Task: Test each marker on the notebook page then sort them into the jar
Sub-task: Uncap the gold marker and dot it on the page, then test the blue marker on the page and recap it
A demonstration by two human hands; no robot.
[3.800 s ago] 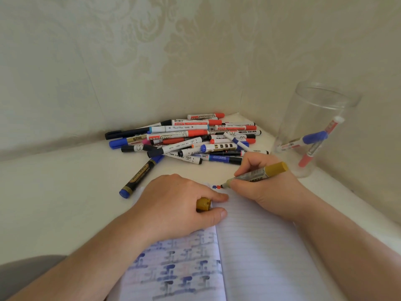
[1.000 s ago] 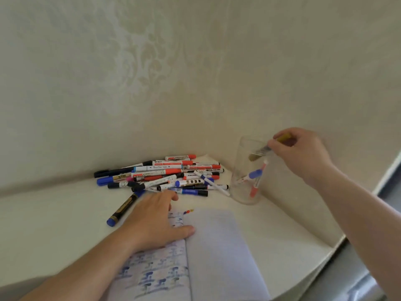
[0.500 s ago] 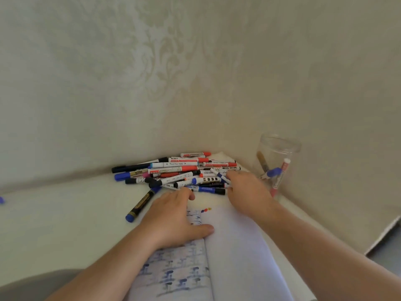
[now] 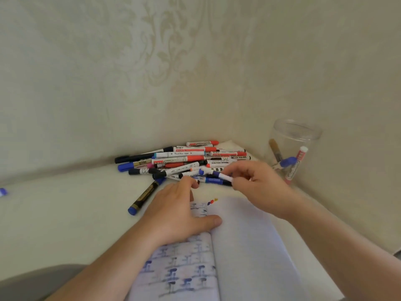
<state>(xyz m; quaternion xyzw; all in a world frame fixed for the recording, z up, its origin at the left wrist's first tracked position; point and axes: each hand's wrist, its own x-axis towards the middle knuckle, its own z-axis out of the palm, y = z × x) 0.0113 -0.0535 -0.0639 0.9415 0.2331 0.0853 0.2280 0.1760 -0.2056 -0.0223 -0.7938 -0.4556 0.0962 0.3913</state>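
The notebook (image 4: 249, 246) lies open on the desk (image 4: 54, 213) at the front, and the pile of markers (image 4: 184, 161) lies behind it, in the corner by the wall. The jar (image 4: 293, 148) stands right of the pile with three markers in it, and one single marker (image 4: 145, 195) lies on the desk, left of the notebook.

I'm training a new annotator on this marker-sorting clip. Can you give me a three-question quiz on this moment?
1. True or false: the right hand holds a blue-capped marker.
2. How many markers stand in the jar? A) none B) three C) six
3. Fill in: the left hand rests on the open ____.

Key:
1. True; it pinches the marker just above the pile.
2. B: a gold marker, a blue-capped one and a red one.
3. notebook; three small colour dots sit near its top edge.
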